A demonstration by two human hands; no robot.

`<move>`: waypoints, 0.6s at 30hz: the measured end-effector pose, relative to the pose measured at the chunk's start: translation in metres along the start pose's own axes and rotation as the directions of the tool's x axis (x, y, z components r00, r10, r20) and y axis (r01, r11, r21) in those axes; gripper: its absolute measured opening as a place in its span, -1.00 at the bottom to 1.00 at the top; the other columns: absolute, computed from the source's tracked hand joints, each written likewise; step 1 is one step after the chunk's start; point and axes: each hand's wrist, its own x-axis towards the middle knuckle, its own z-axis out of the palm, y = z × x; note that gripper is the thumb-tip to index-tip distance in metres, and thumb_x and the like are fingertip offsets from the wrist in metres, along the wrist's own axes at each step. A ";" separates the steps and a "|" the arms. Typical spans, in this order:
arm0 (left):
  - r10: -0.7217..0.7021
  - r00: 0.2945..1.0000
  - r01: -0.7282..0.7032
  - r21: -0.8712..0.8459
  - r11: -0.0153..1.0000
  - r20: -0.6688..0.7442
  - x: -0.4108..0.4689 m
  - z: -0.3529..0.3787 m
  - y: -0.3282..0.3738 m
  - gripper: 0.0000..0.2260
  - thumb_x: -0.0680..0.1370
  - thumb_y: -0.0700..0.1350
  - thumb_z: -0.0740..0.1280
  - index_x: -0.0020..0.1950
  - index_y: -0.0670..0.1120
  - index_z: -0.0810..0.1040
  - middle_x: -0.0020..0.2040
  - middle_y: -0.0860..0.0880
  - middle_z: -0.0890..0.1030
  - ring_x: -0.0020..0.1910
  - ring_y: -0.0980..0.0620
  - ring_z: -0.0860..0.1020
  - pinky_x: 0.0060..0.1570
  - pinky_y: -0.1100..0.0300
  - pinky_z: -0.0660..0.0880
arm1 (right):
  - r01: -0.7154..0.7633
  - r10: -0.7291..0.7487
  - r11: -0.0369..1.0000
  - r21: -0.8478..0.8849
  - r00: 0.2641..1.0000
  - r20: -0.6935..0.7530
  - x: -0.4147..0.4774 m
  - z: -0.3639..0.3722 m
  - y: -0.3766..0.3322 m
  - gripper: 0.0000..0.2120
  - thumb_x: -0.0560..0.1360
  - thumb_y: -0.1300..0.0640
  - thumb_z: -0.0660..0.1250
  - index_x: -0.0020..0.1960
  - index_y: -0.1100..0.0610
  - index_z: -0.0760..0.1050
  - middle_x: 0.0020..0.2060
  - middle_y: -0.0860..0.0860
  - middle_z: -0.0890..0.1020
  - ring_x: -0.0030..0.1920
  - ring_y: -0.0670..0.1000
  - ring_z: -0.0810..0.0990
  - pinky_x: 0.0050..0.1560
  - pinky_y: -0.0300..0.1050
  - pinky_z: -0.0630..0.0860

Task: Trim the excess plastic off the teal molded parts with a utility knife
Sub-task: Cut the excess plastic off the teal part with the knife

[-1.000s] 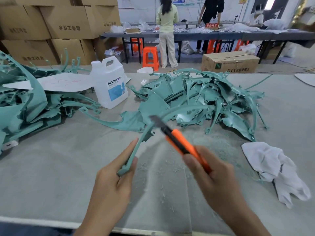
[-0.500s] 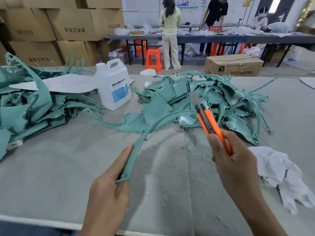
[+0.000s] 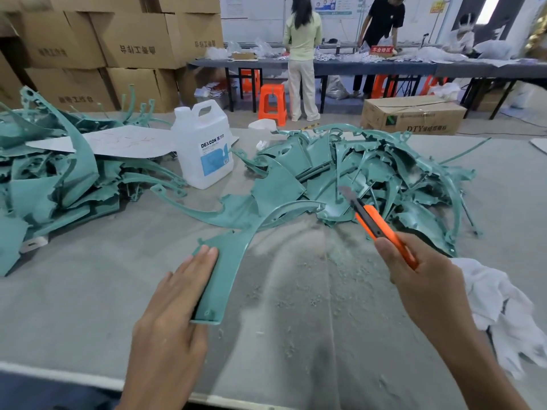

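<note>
Flat-fingered, the left hand steadies a curved teal molded plastic part at lower centre on the grey tabletop; the right hand grips an orange utility knife, blade bared mid-frame. A slipping stroke could nick the steadying hand.

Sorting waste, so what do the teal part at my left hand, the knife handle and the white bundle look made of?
Teal part: likely molded plastic, satin; thin, raised rim. Knife handle: smooth orange plastic, apparently. White bundle: soft wrinkled fabric, perhaps gloves.
</note>
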 end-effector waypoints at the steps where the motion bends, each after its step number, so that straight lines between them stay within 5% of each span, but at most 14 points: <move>1: -0.002 1.000 0.002 0.007 1.000 0.005 0.001 0.002 0.001 -0.30 0.34 -0.36 0.20 0.46 0.02 0.44 0.45 0.11 0.45 0.45 0.18 0.35 0.48 0.23 0.19 | 0.058 -0.058 0.996 0.071 0.998 -0.004 -0.010 0.001 -0.012 -0.74 0.54 -0.36 0.20 -0.08 -0.23 0.51 -0.44 -0.02 0.55 -0.51 -0.03 0.48 -0.49 -0.07 0.41; 6: -0.004 0.999 0.002 -0.064 0.998 -0.034 0.001 0.003 0.005 -0.36 0.40 -0.29 0.18 0.45 0.09 0.48 0.41 0.23 0.49 0.40 0.27 0.40 0.40 0.35 0.26 | 0.262 -0.300 0.930 0.256 0.946 0.122 -0.045 0.019 -0.046 -0.75 0.54 -0.30 0.23 0.08 -0.21 0.53 -0.41 -0.17 0.53 -0.49 -0.18 0.46 -0.47 -0.45 0.26; 8: -0.084 0.995 0.073 -0.175 0.982 -0.058 0.001 0.000 0.012 -0.51 0.61 -0.19 0.29 0.38 0.36 0.46 0.11 0.31 0.64 0.00 0.37 0.59 0.09 0.52 0.43 | 0.194 -0.224 0.951 0.242 0.969 0.105 -0.036 0.030 -0.034 -0.78 0.55 -0.31 0.23 0.03 -0.23 0.54 -0.45 -0.18 0.52 -0.50 -0.17 0.47 -0.48 -0.42 0.26; 9: -0.152 0.987 0.136 -0.234 0.963 -0.053 0.000 0.000 0.017 -0.59 0.64 -0.03 0.32 0.28 0.52 0.44 -0.13 0.29 0.67 -0.32 0.33 0.53 -0.20 0.55 0.44 | 0.138 -0.161 0.968 0.207 0.982 0.097 -0.027 0.034 -0.024 -0.77 0.54 -0.32 0.22 -0.02 -0.22 0.54 -0.49 -0.16 0.51 -0.52 -0.15 0.46 -0.50 -0.37 0.27; 11: -0.204 0.977 0.188 -0.225 0.956 -0.053 0.000 -0.002 0.019 -0.66 0.50 0.15 0.28 0.15 0.61 0.45 -0.33 0.25 0.61 -0.54 0.22 0.33 -0.48 0.51 0.33 | 0.037 -0.042 0.997 0.060 0.995 0.085 -0.007 0.041 -0.002 -0.72 0.53 -0.28 0.22 -0.12 -0.11 0.53 -0.54 -0.07 0.49 -0.52 -0.11 0.45 -0.49 -0.19 0.30; 13: -0.188 0.982 0.182 -0.253 0.950 0.001 -0.003 -0.005 0.017 -0.60 0.54 0.04 0.32 0.21 0.55 0.46 -0.17 0.38 0.64 -0.45 0.27 0.47 -0.38 0.55 0.39 | -0.055 0.054 0.998 0.010 0.998 0.043 0.003 0.043 0.017 -0.69 0.56 -0.23 0.25 -0.17 -0.02 0.51 -0.52 -0.01 0.49 -0.47 0.04 0.49 -0.44 -0.08 0.34; 14: -0.189 0.982 0.190 -0.242 0.952 0.027 -0.003 -0.005 0.014 -0.51 0.56 -0.10 0.36 0.27 0.50 0.46 -0.01 0.43 0.62 -0.25 0.34 0.58 -0.21 0.56 0.45 | -0.077 0.077 0.996 0.041 0.997 0.010 0.005 0.042 0.021 -0.69 0.56 -0.24 0.24 -0.18 -0.03 0.50 -0.51 0.02 0.51 -0.46 0.07 0.50 -0.42 -0.05 0.39; 16: -0.188 0.982 0.190 -0.162 0.968 0.029 -0.005 -0.003 0.006 -0.34 0.53 -0.32 0.39 0.34 0.42 0.46 0.22 0.43 0.55 0.20 0.34 0.55 0.16 0.48 0.42 | -0.078 0.086 0.986 0.144 0.995 -0.048 -0.001 0.039 0.016 -0.69 0.54 -0.30 0.21 -0.12 -0.08 0.51 -0.46 0.03 0.56 -0.48 0.03 0.53 -0.41 0.03 0.48; 18: -0.197 0.980 0.199 -0.131 0.971 0.029 -0.007 0.001 0.003 -0.30 0.51 -0.37 0.39 0.36 0.40 0.46 0.27 0.36 0.55 0.29 0.19 0.54 0.24 0.32 0.43 | -0.046 0.063 0.968 0.247 0.996 -0.060 -0.011 0.035 0.002 -0.71 0.55 -0.33 0.21 -0.05 -0.14 0.51 -0.41 -0.03 0.60 -0.51 -0.04 0.53 -0.47 0.02 0.51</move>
